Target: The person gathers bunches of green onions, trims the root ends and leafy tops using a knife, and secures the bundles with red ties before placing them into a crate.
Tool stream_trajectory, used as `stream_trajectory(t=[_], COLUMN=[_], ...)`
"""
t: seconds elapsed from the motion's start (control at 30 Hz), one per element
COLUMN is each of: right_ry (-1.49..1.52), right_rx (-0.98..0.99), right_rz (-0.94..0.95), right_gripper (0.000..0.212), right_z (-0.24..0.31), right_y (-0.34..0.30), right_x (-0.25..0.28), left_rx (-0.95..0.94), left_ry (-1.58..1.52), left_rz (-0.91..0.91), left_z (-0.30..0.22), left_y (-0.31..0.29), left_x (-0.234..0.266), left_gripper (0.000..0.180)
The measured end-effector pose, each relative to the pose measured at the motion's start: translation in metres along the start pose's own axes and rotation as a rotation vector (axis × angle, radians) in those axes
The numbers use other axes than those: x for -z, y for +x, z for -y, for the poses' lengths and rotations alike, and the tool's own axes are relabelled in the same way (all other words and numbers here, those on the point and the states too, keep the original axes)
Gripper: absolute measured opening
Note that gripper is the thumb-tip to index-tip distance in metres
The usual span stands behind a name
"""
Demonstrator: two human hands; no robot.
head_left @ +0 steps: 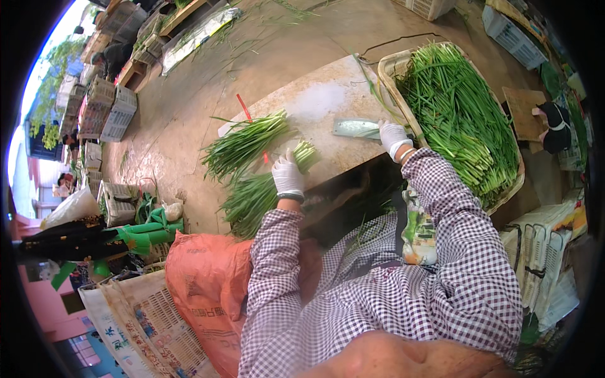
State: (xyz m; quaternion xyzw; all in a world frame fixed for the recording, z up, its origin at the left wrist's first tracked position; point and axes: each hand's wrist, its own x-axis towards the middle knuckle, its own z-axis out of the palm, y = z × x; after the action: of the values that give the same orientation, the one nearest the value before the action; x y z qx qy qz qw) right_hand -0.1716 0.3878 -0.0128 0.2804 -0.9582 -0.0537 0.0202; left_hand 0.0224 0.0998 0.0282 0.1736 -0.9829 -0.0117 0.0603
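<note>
My left hand (288, 176), in a white glove, is closed round a bunch of green garlic chives (249, 200). The pale stem ends of this bunch lie on the board, while its leaves hang over the left edge. Just beyond it rests a second bunch of chives (251, 143), with a red strip showing at both sides of it. My right hand (394, 138), also gloved, grips a broad-bladed cleaver (355, 128) near the board's right side. The blade lies flat, pointing left; its handle is mostly hidden by my fingers. The pale work board (340, 94) is wet and stained.
At the right, a large basket (403, 61) is heaped with chives (457, 113). A red-orange sack (211, 277) stands by my left arm, with crates (148, 315) behind it. Stacked crates (120, 113) line the far left. A wooden stool (523, 113) is beyond the basket.
</note>
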Motion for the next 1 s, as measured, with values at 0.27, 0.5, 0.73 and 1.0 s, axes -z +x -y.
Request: stream_trajectory(t=[0.27,0.5,0.73,1.0], right_ry=[0.535,0.808,0.704,0.673], right_rx=[-0.115,-0.137,0.015,0.039], right_rz=[0.203,0.255,-0.021,0.084], right_gripper=[0.033,0.024,0.017,0.014], right_z=[0.005,0.066,0.120,0.123], right_y=[-0.034,-0.091,-0.129,-0.132], right_x=[0.081,0.100,0.095,0.092], left_rx=[0.061,0.115,0.108,0.165], left_ry=[-0.050,0.037,0.011,-0.019], left_rz=[0.387,0.450,0.493,0.554], left_z=[-0.045,-0.048,-0.046,-0.044], left_y=[0.006,0.028,0.040,0.044], left_x=[0.038,0.008,0.008,0.005], left_gripper=[0.123,0.093,0.057,0.067])
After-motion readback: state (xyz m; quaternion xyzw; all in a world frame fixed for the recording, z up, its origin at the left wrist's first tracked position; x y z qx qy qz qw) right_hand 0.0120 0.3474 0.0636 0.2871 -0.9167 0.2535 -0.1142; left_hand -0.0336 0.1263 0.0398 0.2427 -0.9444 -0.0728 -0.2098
